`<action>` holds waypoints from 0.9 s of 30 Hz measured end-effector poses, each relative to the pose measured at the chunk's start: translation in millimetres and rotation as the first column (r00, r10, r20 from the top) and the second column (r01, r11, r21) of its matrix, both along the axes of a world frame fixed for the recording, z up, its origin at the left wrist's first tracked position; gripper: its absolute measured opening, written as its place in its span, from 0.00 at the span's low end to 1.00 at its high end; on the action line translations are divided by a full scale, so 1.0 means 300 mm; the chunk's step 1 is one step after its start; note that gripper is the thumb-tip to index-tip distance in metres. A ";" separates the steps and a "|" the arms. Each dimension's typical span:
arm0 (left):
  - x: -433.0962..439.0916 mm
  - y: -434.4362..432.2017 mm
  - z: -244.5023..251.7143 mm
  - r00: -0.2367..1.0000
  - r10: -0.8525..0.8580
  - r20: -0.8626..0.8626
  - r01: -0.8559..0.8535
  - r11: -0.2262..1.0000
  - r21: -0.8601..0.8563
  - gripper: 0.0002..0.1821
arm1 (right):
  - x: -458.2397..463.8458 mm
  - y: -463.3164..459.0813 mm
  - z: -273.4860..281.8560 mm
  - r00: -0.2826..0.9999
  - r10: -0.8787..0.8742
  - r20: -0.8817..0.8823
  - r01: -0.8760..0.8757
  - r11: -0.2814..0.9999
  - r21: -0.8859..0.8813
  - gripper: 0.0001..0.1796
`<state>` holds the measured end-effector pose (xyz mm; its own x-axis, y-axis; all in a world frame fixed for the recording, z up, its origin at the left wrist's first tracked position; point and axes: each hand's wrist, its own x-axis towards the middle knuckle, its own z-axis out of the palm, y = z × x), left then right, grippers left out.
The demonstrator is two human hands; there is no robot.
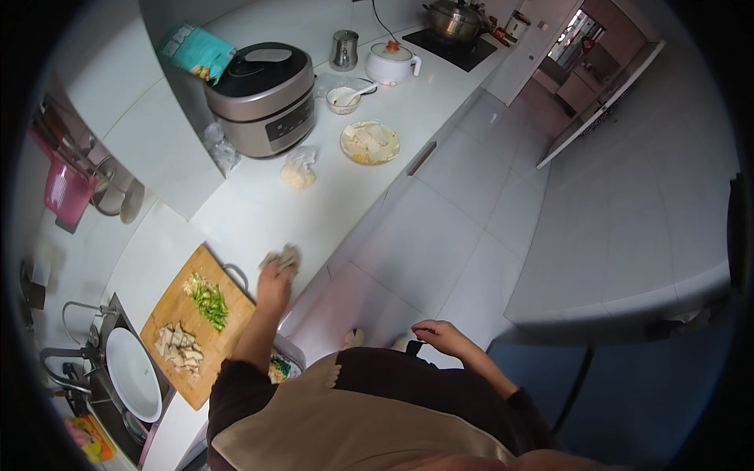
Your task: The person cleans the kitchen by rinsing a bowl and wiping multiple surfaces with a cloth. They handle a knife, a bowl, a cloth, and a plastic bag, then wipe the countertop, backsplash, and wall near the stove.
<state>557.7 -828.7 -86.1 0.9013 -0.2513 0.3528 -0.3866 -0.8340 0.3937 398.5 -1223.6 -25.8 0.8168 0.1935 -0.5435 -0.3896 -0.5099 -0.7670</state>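
My left hand (275, 285) grips a crumpled greyish cloth (286, 259) on the white countertop (235, 209), just right of a wooden cutting board (232, 274). Chopped green peppers (212, 306), minced garlic (193, 284) and pale, dark-edged mushroom-like pieces (179, 348) lie on the board. Beside my body, over the floor, my right hand (440, 337) is empty with its fingers loosely bent. Farther along the counter are a knotted plastic bag with pale contents (299, 173) and a plate of white slices (370, 143).
A multicooker (262, 100), a small bowl with a spoon (343, 100), a white electric pot (390, 63) and a steel pot on a cooktop (453, 22) line the counter. The sink at lower left holds a white basin (133, 374). An open bin (291, 356) stands below the counter edge.
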 end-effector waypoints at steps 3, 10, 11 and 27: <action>-0.023 -0.049 0.114 0.937 0.239 -0.256 -0.295 0.932 -0.211 0.29 | 0.164 -0.064 -0.031 0.993 0.118 0.029 -0.117 0.993 -0.033 0.17; 0.207 -0.858 0.183 0.927 -0.273 -0.259 0.110 0.854 -0.508 0.35 | 0.661 -0.223 -0.077 0.886 -0.029 -0.463 0.445 0.340 0.829 0.30; 0.261 -0.984 0.189 0.916 -0.364 -0.170 0.258 0.857 -0.446 0.37 | 0.727 -0.280 -0.082 0.895 0.066 -0.440 0.427 0.155 0.891 0.31; 0.674 -1.432 0.225 0.952 -0.167 -0.256 0.036 0.892 -0.450 0.21 | 2.014 -0.723 -0.016 0.649 -0.113 0.752 0.073 0.994 0.086 0.13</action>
